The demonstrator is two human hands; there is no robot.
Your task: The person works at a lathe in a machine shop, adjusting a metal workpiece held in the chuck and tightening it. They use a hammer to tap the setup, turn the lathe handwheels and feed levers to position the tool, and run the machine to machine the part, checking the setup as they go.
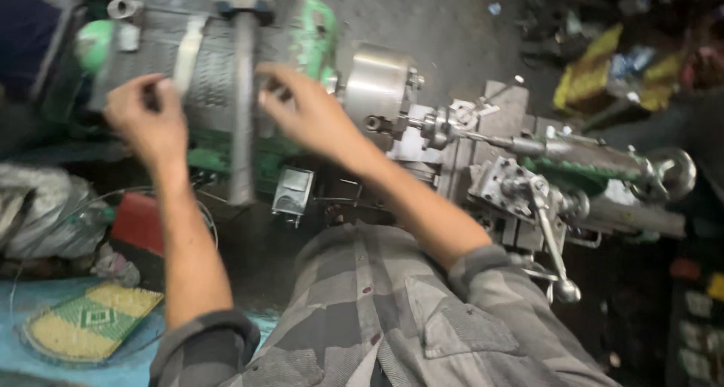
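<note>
I look down on a green lathe headstock with a ribbed grey mat on top. My left hand rests over the mat's left part, fingers curled around something small and dark that I cannot make out. My right hand reaches across to the headstock's right side, fingers bent near a small dark part beside a long grey bar with a T-shaped head that lies on the mat. The silver chuck sits just right of my right hand.
A tool post with a ball-ended lever and a tailstock with a drill stand to the right. A red box, a crumpled plastic sheet and a yellow-green woven item lie lower left. Clutter fills the upper right floor.
</note>
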